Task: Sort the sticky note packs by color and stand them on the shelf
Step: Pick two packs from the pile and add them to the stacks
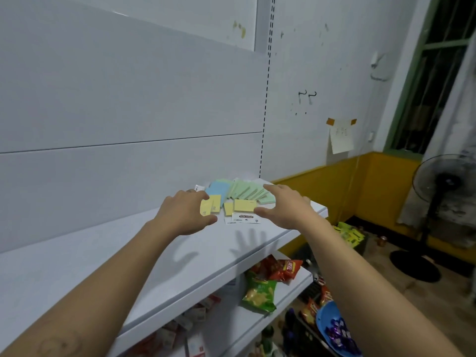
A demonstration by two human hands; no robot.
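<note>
Sticky note packs lie in a loose heap at the far right end of the white shelf (77,266). Green packs (248,191) are fanned at the back, a blue pack (217,188) lies to their left, and yellow packs (244,205) sit in front. My left hand (184,215) is over the heap's left side, thumb and fingers spread around a yellow pack (211,207); contact is unclear. My right hand (286,206) hovers over the right side, fingers spread and relaxed, holding nothing. A white label card (243,219) lies at the front.
The white back panel (128,99) rises behind the shelf. Below are a lower shelf with snack bags (260,292) and boxes. A blue bowl of wrapped sweets (334,328) sits at the lower right. A standing fan (443,186) is on the floor at right.
</note>
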